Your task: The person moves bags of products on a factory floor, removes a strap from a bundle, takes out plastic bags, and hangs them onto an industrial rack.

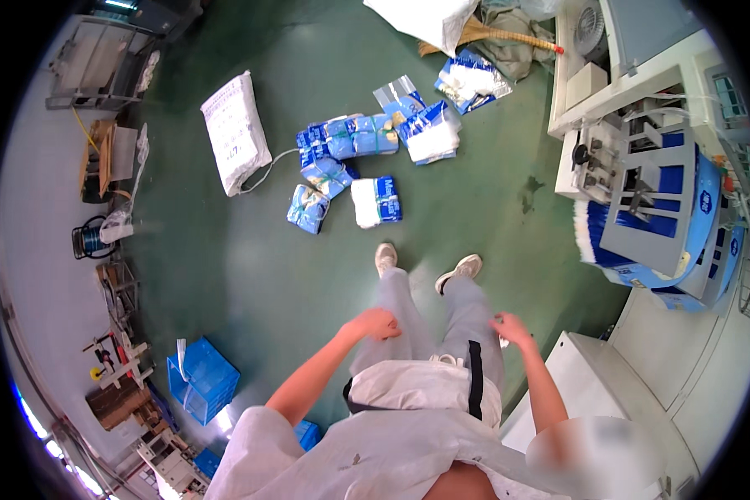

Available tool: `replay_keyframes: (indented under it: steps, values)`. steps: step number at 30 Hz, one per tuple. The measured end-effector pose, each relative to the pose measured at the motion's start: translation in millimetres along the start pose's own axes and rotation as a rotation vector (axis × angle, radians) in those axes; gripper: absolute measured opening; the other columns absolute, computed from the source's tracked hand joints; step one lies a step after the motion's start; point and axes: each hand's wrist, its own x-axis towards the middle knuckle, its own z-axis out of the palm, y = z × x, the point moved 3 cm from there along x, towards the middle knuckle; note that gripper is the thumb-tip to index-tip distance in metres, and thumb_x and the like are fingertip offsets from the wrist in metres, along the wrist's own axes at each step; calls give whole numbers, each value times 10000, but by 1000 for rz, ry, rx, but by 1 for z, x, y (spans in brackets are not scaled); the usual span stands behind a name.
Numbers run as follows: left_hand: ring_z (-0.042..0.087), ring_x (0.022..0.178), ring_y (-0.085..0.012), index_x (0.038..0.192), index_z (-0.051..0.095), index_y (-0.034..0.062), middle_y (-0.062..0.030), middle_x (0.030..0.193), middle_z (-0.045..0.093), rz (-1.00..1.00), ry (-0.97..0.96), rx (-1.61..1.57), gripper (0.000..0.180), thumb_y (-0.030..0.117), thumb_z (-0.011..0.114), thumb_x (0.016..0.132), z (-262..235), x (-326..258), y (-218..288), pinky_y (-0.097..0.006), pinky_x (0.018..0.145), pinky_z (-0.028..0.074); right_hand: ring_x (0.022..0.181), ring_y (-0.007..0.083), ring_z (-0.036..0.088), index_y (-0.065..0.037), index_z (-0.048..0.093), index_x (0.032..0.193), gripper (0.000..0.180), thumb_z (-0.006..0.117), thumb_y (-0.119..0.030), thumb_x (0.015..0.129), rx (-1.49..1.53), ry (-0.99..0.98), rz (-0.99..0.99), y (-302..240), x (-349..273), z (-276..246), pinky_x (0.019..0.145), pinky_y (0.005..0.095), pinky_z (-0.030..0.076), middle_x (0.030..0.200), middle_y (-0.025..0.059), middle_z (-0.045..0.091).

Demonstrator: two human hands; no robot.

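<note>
My left hand (379,324) hangs in front of my left thigh, its fingers curled in and nothing showing in them. Beside my right thigh is my right hand (512,328), fingers bent, with a small white bit at their lower side that is too small to name. On the floor ahead of my shoes lies a blue-and-white plastic pack (377,202). Blue bundles (358,136) tied with green string lie just beyond it, and a smaller tied bundle (308,208) is to their left. Neither hand touches these.
A white woven sack (236,133) lies far left on the green floor. Flat blue-and-white bags (473,81) and a straw broom (492,35) are at the far right. A machine with blue film (654,200) stands right, a white cabinet (575,383) near right, a blue crate (202,381) near left.
</note>
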Motion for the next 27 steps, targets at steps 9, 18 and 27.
replay_keyframes:
  steps: [9, 18, 27]
  values:
    - [607, 867, -301, 954, 585, 91, -103, 911, 645, -26, 406, -235, 199, 263, 557, 860, 5, -7, -161, -396, 762, 482, 588, 194, 614, -42, 648, 819, 194, 570, -213, 767, 72, 222, 158, -43, 192, 64, 566, 341, 477, 633, 86, 629]
    - [345, 1261, -322, 1151, 546, 91, -100, 1326, 442, 367, 395, 57, 369, 298, 588, 849, 3, 35, -285, -442, 1005, 347, 889, 317, 624, -36, 652, 940, 319, 582, -306, 786, 77, 113, -210, -245, 374, 185, 809, 394, 485, 933, 144, 664]
    - [606, 951, -208, 844, 661, 68, -29, 951, 650, 913, 380, -133, 163, 146, 537, 772, 6, 115, -310, -351, 841, 469, 936, 313, 625, -27, 637, 1016, 318, 559, -244, 796, -10, 162, -171, -202, 487, 237, 829, 389, 492, 990, 149, 663]
